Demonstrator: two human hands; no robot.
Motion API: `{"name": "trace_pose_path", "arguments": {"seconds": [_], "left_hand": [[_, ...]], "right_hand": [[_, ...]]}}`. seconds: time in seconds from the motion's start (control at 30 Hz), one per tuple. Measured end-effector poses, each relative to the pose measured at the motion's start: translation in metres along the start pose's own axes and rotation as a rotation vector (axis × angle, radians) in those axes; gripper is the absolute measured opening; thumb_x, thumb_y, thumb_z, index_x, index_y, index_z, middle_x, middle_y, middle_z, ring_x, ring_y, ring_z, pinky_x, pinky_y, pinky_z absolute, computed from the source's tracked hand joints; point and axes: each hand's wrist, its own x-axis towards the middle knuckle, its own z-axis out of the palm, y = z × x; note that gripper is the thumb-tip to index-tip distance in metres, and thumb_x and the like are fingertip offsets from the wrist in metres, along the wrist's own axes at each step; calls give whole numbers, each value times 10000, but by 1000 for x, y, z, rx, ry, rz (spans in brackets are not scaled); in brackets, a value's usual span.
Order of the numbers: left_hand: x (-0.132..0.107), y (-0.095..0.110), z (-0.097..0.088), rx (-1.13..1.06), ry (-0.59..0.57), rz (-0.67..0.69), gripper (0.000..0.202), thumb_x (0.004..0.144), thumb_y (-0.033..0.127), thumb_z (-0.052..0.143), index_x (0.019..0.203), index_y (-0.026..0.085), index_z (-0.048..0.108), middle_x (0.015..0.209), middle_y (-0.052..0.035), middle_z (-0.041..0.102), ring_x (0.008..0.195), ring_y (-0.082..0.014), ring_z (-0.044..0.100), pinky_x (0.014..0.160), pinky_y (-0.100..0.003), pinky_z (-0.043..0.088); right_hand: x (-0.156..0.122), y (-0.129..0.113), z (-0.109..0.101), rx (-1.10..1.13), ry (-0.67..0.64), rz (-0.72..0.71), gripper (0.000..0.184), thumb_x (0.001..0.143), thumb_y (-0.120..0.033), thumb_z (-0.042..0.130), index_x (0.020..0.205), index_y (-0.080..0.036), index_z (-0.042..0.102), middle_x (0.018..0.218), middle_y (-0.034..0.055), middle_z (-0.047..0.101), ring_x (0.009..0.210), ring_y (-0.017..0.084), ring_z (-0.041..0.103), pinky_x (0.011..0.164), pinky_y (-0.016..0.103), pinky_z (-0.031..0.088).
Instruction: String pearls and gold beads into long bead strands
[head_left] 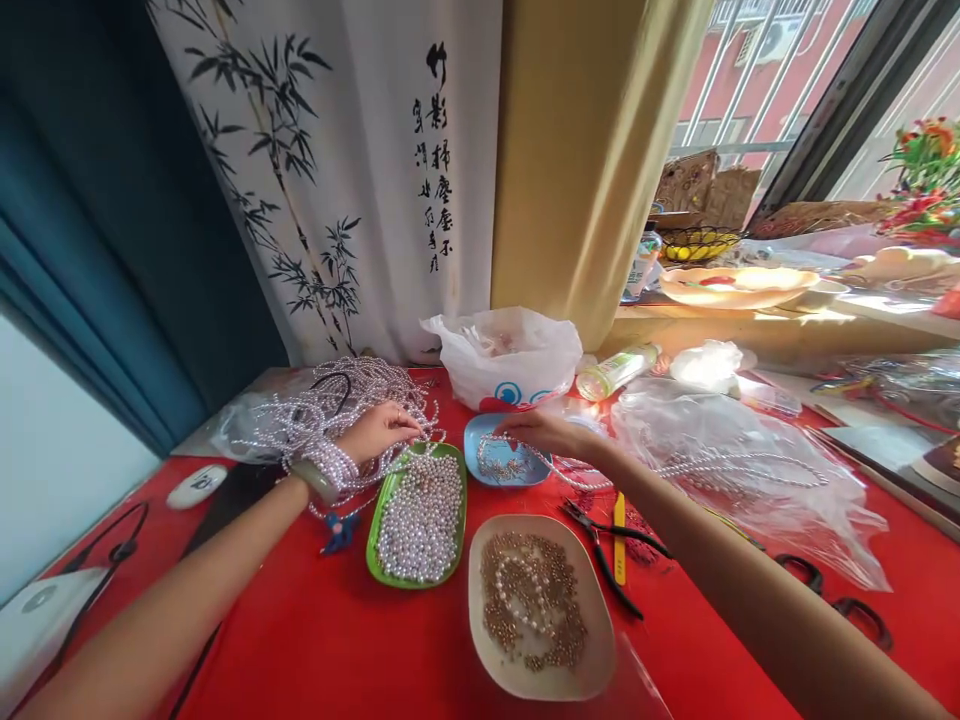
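Note:
My left hand (381, 430) is closed in a pinch on a pearl bead strand (330, 410) at the far end of a green tray (375, 525) filled with loose white pearls. Loops of pearl strands are wound round my left wrist. My right hand (544, 432) hovers over a small blue dish (474, 445) holding small gold pieces, its fingers curled on a thin beaded string (577, 482) that trails to the right. A cream oval dish (592, 655) of gold and white beads lies nearest me.
Black pliers (604, 555) and a yellow tool (619, 540) lie right of the cream dish on the red table (322, 640). A white plastic bag (506, 360), a bottle (615, 372) and clear plastic bags (735, 470) sit behind. A phone and cable lie at left. The windowsill holds dishes and flowers.

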Motion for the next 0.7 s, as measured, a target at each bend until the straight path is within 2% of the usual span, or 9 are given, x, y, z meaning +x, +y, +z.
{"name": "trace_pose_path", "arguments": {"seconds": [0.13,0.27,0.4,0.47,0.53,0.6,0.63,0.7], "left_hand": [[2,0,2,-4,13,-45,171,643,315,606,714,182,687,731,-33,572,729,-159,542,747,-298,419],[5,-1,3,-19,26,-53,177,635,305,622,722,166,689,735,-43,584,746,-163,540,763,-295,408],[2,11,-1,31,33,-3,148,664,297,609,737,194,687,795,-47,628,806,-179,534,792,-317,400],[-6,26,-3,131,107,57,154,685,304,596,783,216,676,888,-37,644,934,-201,494,856,-348,363],[-15,43,-1,164,242,53,181,726,328,553,817,221,667,922,-38,644,1002,-210,460,870,-354,349],[-22,59,6,52,285,-60,221,735,371,531,747,203,674,826,-55,656,903,-207,517,786,-331,399],[-24,65,12,-67,235,-145,247,724,388,537,688,185,673,756,-62,658,821,-198,549,715,-308,426],[-22,73,25,-405,12,-378,275,707,391,558,637,147,663,679,-75,657,660,-167,581,556,-254,439]], "right_hand": [[0,-8,-5,97,-38,48,292,811,-239,370,862,-117,631,822,51,608,704,113,527,649,244,432],[6,-10,-3,177,-52,98,375,805,-392,384,870,-107,619,700,33,559,564,87,455,521,225,380],[13,-12,0,233,-81,135,281,736,-362,487,727,-115,620,584,-2,500,488,66,401,465,212,338],[15,-14,-1,265,-91,127,268,746,-345,462,697,-118,595,544,-14,475,487,67,428,479,210,357],[15,-15,-1,303,-92,121,274,763,-342,425,693,-118,566,538,-16,471,487,68,451,483,208,369],[13,-18,-2,331,-93,119,272,766,-337,414,682,-116,549,554,-8,484,483,66,458,471,203,370],[12,-19,-2,340,-95,116,265,762,-331,420,670,-115,544,557,-5,487,480,64,456,467,200,369],[10,-25,0,348,-99,107,258,756,-317,430,637,-114,538,550,-2,488,476,61,452,466,197,369]]}}
